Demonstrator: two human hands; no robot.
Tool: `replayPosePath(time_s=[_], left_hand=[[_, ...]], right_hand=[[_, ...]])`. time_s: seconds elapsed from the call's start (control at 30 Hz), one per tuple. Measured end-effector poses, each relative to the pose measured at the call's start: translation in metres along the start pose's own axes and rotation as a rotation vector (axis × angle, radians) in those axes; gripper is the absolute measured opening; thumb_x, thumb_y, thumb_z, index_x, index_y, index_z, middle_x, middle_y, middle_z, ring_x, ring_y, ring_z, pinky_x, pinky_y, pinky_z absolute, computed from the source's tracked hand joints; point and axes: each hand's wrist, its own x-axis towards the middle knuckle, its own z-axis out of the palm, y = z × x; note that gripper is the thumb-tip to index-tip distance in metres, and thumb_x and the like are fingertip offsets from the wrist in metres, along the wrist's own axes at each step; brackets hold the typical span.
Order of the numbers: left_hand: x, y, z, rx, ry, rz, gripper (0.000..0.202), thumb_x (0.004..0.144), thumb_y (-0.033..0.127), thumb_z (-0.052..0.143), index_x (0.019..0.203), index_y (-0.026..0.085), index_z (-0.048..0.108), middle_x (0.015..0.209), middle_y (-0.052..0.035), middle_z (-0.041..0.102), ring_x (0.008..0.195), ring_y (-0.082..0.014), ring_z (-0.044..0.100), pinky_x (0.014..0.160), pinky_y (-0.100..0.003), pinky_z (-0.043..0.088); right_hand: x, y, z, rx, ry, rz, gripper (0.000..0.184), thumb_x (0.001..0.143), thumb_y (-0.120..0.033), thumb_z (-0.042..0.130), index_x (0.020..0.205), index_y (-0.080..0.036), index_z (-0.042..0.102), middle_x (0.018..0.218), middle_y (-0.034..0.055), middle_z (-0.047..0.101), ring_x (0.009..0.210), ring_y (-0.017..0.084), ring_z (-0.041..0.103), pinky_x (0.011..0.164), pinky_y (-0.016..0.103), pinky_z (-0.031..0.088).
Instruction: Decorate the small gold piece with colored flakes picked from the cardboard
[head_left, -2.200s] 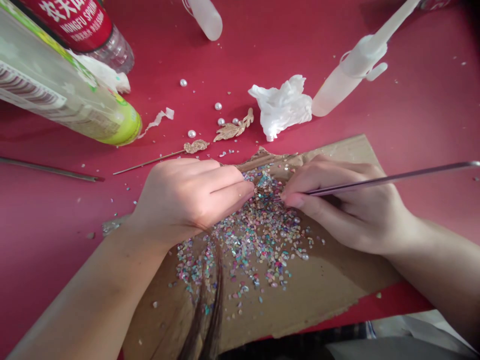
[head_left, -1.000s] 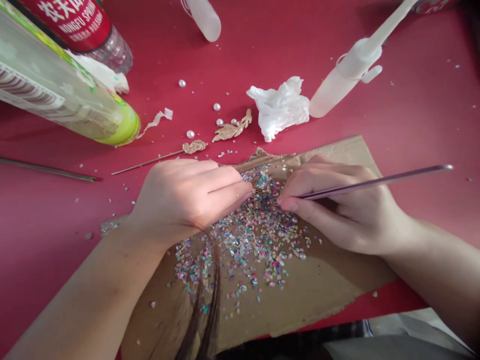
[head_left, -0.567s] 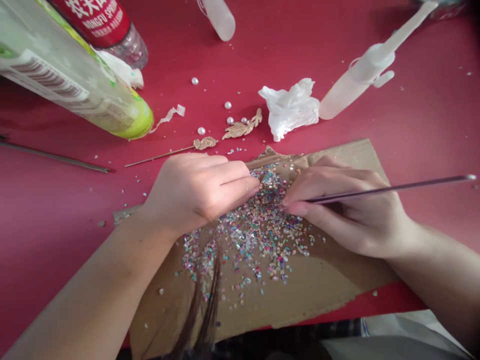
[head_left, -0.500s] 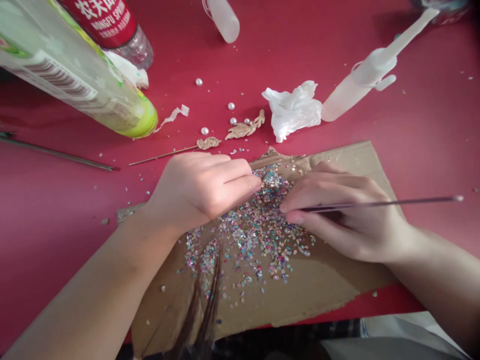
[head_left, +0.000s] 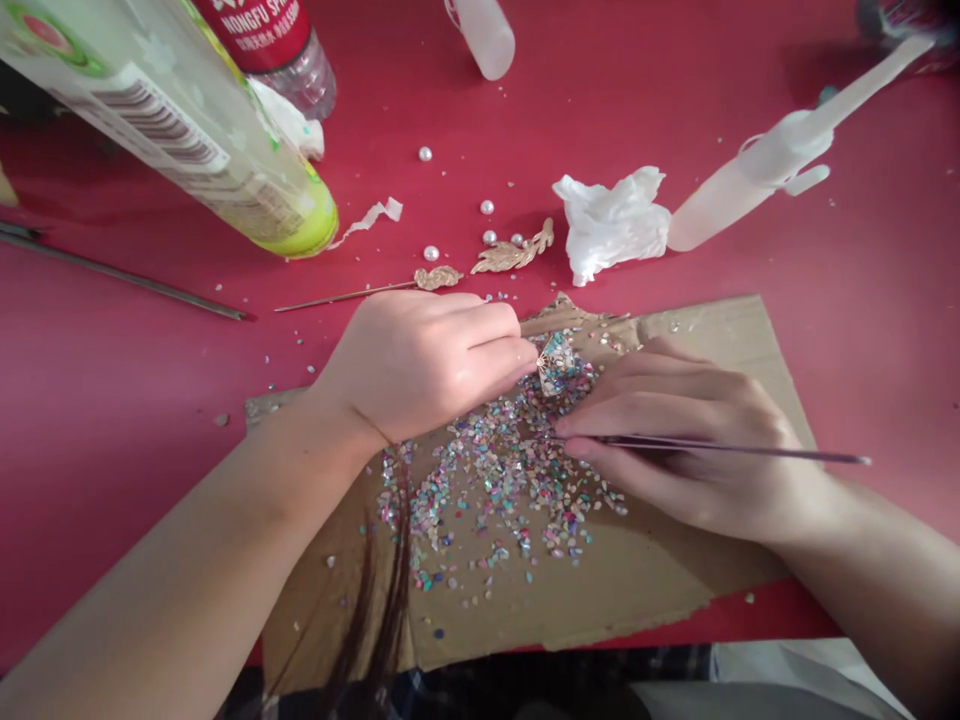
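While I sit at the red tabletop (head_left: 105, 500), a torn cardboard sheet (head_left: 660, 590) lies on it, right in front of me, with multicoloured shell chips (head_left: 487, 510) scattered across its middle. Far left lies a large labelled canister (head_left: 187, 130) with a lime-green end, next to a red-labelled plastic bottle (head_left: 281, 60). Far right lies a frosted squeeze bottle (head_left: 750, 170), and just left of it sits a crumpled tissue (head_left: 611, 225). My left hand (head_left: 424, 365) rests on the cardboard's left part, its fingers (head_left: 487, 335) pressed together and curled. At their tips, a small gold-rimmed ornament (head_left: 556, 365) faced with chips stands tilted over the heap, apparently pinched, though my thumb is hidden. My right hand (head_left: 675, 455) pinches long thin tweezers (head_left: 727, 447), their tips just beside the ornament. Beyond the cardboard lie a gold leaf piece (head_left: 514, 255) and loose pearls (head_left: 487, 207).
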Motion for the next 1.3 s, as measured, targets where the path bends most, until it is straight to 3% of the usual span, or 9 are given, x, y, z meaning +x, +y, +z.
replayPosePath(time_s=[0.6, 0.8, 1.03, 1.17, 1.3], left_hand=[[-0.0007, 0.0003, 0.0014, 0.010, 0.014, -0.023, 0.022, 0.100, 0.032, 0.055, 0.087, 0.026, 0.072, 0.088, 0.0076, 0.076, 0.078, -0.0098, 0.070, 0.058, -0.025, 0.041], [-0.0017, 0.0001, -0.0005, 0.018, 0.012, -0.015, 0.021, 0.099, 0.029, 0.055, 0.088, 0.026, 0.072, 0.088, 0.0074, 0.076, 0.078, -0.0099, 0.070, 0.057, -0.025, 0.040], [0.0000, 0.0000, 0.0004, 0.015, -0.027, -0.046, 0.026, 0.101, 0.033, 0.051, 0.086, 0.028, 0.072, 0.086, 0.0059, 0.075, 0.077, -0.0104, 0.069, 0.056, -0.027, 0.039], [0.0008, 0.0002, 0.0003, 0.005, -0.064, -0.061, 0.028, 0.101, 0.033, 0.049, 0.086, 0.028, 0.073, 0.086, 0.0051, 0.075, 0.078, -0.0108, 0.069, 0.057, -0.028, 0.040], [0.0004, 0.0001, -0.0004, -0.008, -0.048, -0.058, 0.027, 0.101, 0.032, 0.050, 0.087, 0.027, 0.073, 0.088, 0.0051, 0.075, 0.079, -0.0106, 0.070, 0.058, -0.028, 0.042]], right_hand=[[-0.0033, 0.0000, -0.0024, 0.102, -0.044, 0.012, 0.013, 0.096, -0.019, 0.060, 0.084, -0.018, 0.065, 0.074, -0.0009, 0.070, 0.069, 0.012, 0.063, 0.074, 0.035, 0.040], [-0.0018, -0.0021, 0.0015, -0.012, 0.013, -0.015, 0.006, 0.095, -0.023, 0.065, 0.095, -0.020, 0.070, 0.083, 0.0003, 0.076, 0.074, 0.013, 0.069, 0.074, 0.033, 0.043], [-0.0028, -0.0062, 0.0034, 0.048, -0.010, 0.001, 0.005, 0.094, -0.023, 0.066, 0.093, -0.022, 0.071, 0.082, -0.0010, 0.077, 0.078, 0.015, 0.070, 0.076, 0.035, 0.047], [-0.0015, -0.0067, 0.0035, -0.092, 0.066, 0.019, 0.006, 0.093, -0.023, 0.070, 0.099, -0.024, 0.070, 0.088, 0.0005, 0.079, 0.078, 0.016, 0.071, 0.073, 0.036, 0.048], [-0.0019, -0.0076, 0.0042, -0.100, 0.045, -0.002, 0.003, 0.092, -0.024, 0.071, 0.094, -0.024, 0.071, 0.084, -0.0013, 0.079, 0.076, 0.015, 0.071, 0.072, 0.036, 0.046]])
